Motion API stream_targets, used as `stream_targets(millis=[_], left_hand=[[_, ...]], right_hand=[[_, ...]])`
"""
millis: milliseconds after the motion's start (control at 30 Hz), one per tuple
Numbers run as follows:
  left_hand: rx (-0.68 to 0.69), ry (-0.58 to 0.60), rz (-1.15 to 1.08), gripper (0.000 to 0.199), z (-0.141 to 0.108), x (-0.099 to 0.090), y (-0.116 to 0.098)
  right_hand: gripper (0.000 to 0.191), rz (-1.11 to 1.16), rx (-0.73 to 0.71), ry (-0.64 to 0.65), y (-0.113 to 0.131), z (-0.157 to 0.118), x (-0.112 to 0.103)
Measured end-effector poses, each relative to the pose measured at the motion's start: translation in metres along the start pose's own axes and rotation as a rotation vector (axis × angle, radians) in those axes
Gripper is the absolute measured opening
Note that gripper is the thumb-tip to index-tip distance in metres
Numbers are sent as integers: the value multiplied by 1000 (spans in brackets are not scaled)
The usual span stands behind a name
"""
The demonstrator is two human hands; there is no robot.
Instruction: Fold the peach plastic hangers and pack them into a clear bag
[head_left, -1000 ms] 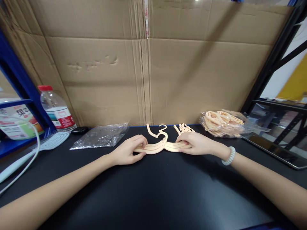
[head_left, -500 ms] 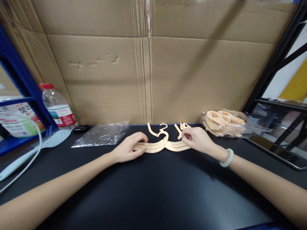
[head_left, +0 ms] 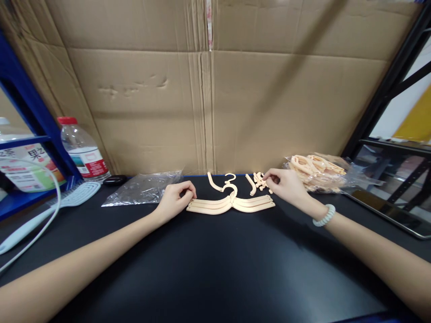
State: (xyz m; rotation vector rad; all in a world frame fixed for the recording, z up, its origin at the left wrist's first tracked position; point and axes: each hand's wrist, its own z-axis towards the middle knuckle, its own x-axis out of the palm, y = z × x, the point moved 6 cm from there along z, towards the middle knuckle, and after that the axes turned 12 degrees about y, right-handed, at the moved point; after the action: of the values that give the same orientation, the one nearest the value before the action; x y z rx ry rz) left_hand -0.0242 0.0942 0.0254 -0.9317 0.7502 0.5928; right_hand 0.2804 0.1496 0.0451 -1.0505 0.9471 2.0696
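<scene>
A light fingertip pinch seems best at the small pieces (head_left: 258, 179) beside the curled right hand (head_left: 288, 185), the left hand (head_left: 173, 198) bent by the hangers (head_left: 210, 207) on the desk (head_left: 215, 264), either's grip unclear.

Pale peach hanger parts (head_left: 208, 209), plain black table (head_left: 215, 260), tan cardboard (head_left: 141, 130), clear bottle (head_left: 76, 139) with red cap (head_left: 67, 120) and red-and-white label (head_left: 90, 163), pale blue hairbrush (head_left: 80, 194), white cable (head_left: 58, 190), pale green bracelet (head_left: 326, 217), blue frame (head_left: 32, 101).

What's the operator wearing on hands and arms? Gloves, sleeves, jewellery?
No gloves: left hand and right hand are bare, no sleeves in view. Right wrist has a pale whitish-green, ridged bracelet; left wrist shows none.
</scene>
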Motion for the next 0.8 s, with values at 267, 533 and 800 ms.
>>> stream_targets(millis=[267,533,800], left_hand=[[18,19,-24,14,0,0,-6],[-8,6,0,19,0,0,-2],[0,-11,14,22,1,0,2]], right_hand=[[16,-59,74,45,-13,3,8],[16,-143,73,46,-9,2,8],[21,-221,125,55,-10,2,8]])
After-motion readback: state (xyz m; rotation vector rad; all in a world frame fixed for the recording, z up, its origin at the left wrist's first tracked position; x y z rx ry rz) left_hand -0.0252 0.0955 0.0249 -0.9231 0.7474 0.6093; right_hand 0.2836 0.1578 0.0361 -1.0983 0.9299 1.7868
